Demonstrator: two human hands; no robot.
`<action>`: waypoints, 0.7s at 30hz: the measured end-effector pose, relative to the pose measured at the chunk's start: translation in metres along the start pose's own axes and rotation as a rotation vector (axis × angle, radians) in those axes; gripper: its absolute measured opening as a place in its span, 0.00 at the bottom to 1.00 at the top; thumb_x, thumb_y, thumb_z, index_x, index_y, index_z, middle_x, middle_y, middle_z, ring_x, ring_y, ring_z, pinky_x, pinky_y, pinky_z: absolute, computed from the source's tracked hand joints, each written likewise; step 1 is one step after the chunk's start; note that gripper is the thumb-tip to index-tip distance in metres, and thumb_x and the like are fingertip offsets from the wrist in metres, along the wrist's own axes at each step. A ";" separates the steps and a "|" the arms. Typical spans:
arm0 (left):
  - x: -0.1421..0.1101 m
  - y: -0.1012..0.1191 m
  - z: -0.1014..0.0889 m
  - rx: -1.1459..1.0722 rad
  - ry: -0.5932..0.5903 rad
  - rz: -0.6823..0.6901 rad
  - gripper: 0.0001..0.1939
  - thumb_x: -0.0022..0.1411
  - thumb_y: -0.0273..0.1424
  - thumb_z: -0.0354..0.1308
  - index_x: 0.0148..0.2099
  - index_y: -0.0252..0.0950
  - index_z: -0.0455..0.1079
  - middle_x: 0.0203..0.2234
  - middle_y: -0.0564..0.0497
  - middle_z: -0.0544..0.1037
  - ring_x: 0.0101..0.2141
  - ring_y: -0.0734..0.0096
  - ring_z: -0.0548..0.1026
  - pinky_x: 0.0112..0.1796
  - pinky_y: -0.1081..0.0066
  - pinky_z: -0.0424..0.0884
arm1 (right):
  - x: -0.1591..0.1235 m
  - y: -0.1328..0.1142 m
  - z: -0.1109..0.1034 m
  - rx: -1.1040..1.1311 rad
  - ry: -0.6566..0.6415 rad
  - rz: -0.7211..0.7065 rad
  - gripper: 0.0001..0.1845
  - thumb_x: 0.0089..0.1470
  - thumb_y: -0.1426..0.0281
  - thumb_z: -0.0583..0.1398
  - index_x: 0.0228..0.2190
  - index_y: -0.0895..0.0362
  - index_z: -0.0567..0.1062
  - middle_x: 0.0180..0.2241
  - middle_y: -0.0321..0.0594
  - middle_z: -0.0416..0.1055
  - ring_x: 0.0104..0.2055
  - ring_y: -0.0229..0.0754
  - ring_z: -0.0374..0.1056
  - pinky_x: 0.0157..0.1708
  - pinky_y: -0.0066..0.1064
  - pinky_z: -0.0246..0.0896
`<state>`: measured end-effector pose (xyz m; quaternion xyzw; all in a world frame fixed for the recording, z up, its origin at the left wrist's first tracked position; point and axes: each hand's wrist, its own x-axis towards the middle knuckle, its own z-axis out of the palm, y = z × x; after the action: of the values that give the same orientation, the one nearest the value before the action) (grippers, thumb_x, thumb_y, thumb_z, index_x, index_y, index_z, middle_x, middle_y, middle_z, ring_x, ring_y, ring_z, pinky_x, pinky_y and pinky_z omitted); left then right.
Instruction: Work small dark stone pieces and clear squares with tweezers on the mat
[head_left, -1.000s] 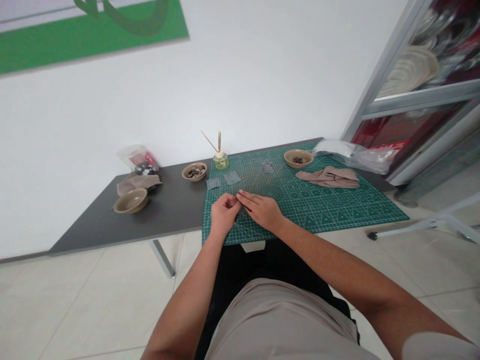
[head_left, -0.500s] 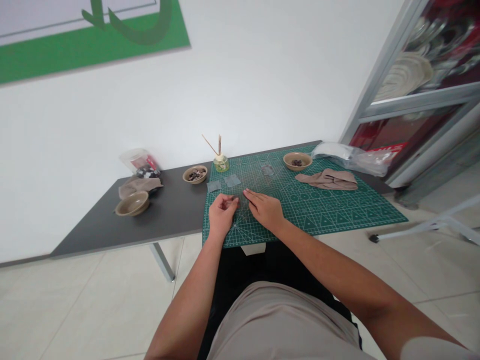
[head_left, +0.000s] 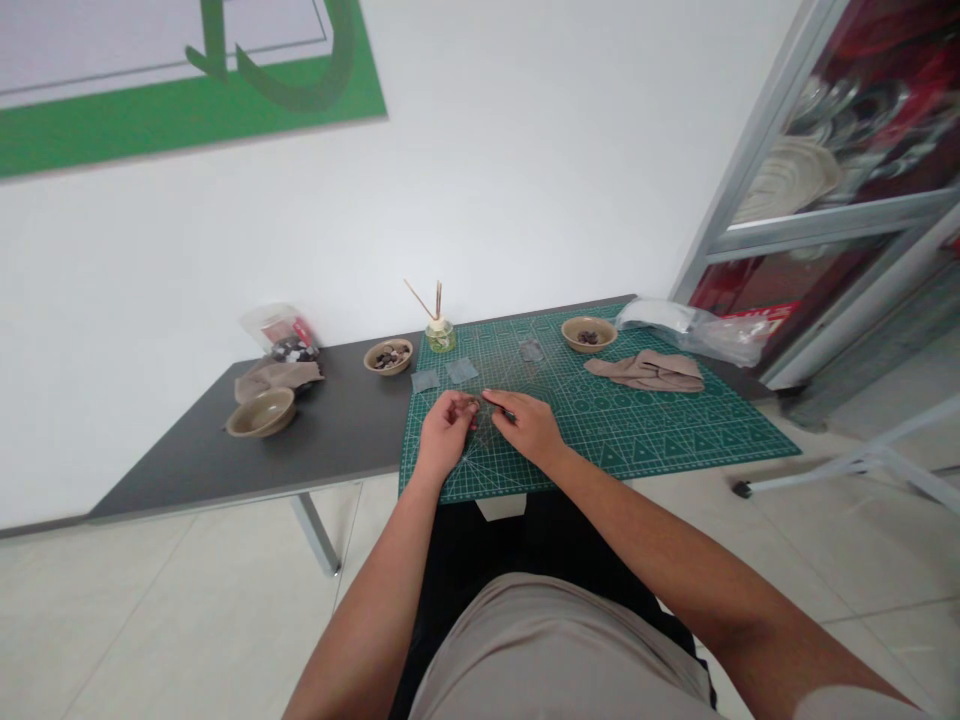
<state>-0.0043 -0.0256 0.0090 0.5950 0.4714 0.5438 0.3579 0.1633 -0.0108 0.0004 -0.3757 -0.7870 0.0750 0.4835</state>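
My left hand (head_left: 442,430) is closed in a pinch at the near left of the green cutting mat (head_left: 637,433). A small, brownish, partly clear thing shows at its fingertips, too small to make out. Just to the right, my right hand (head_left: 526,427) has its fingers bent and pressed together, with a small dark thing partly hidden under them. The fingertips of both hands nearly meet. Beyond them lie small clear plastic bags, one bag (head_left: 462,370) near the left hand, another bag (head_left: 425,381) beside it, and a third bag (head_left: 530,349) farther right.
A bowl of small dark and pale pieces (head_left: 388,357) stands left of a reed diffuser (head_left: 440,335). Another bowl with dark pieces (head_left: 589,334) sits at the back right, near a brown cloth (head_left: 649,371) and plastic packaging (head_left: 697,328). Farther left are a tan bowl (head_left: 261,414) and a filled bag (head_left: 285,338).
My hands were touching at the fingertips and have since come slightly apart. The right fingers have curled more, and a small dark thing now shows beneath them. The view has shifted slightly.
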 end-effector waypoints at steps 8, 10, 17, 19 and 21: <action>-0.001 -0.004 -0.002 -0.002 0.038 0.006 0.13 0.55 0.33 0.62 0.44 0.37 0.73 0.31 0.52 0.77 0.31 0.73 0.73 0.36 0.73 0.69 | 0.003 0.000 0.000 0.093 -0.067 0.002 0.19 0.52 0.77 0.59 0.45 0.51 0.77 0.44 0.39 0.78 0.46 0.43 0.74 0.50 0.37 0.69; -0.001 -0.007 -0.002 -0.005 0.039 0.008 0.14 0.54 0.33 0.63 0.44 0.36 0.74 0.30 0.53 0.77 0.31 0.73 0.73 0.35 0.73 0.69 | 0.003 0.000 0.000 0.107 -0.076 0.031 0.19 0.52 0.78 0.59 0.45 0.52 0.77 0.43 0.39 0.78 0.45 0.43 0.74 0.48 0.37 0.69; 0.000 -0.006 -0.003 0.094 0.032 0.001 0.12 0.55 0.33 0.63 0.43 0.38 0.77 0.34 0.52 0.79 0.34 0.70 0.75 0.40 0.70 0.69 | 0.008 -0.002 -0.004 0.185 -0.124 0.110 0.12 0.57 0.70 0.60 0.43 0.52 0.78 0.42 0.40 0.79 0.43 0.42 0.74 0.45 0.34 0.68; 0.001 -0.005 -0.003 0.117 0.018 0.007 0.11 0.56 0.31 0.61 0.43 0.38 0.77 0.37 0.51 0.80 0.38 0.68 0.75 0.43 0.68 0.69 | 0.009 -0.002 -0.005 0.213 -0.139 0.126 0.11 0.58 0.70 0.60 0.42 0.52 0.78 0.41 0.40 0.79 0.43 0.42 0.74 0.44 0.34 0.67; 0.001 -0.005 -0.003 0.141 -0.001 0.004 0.11 0.56 0.29 0.60 0.43 0.38 0.77 0.36 0.50 0.80 0.38 0.67 0.76 0.43 0.68 0.69 | 0.009 -0.002 -0.006 0.237 -0.138 0.142 0.10 0.57 0.70 0.61 0.41 0.53 0.79 0.40 0.39 0.79 0.41 0.41 0.74 0.43 0.33 0.67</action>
<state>-0.0085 -0.0232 0.0050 0.6199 0.5071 0.5096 0.3144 0.1649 -0.0075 0.0108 -0.3646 -0.7756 0.2270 0.4626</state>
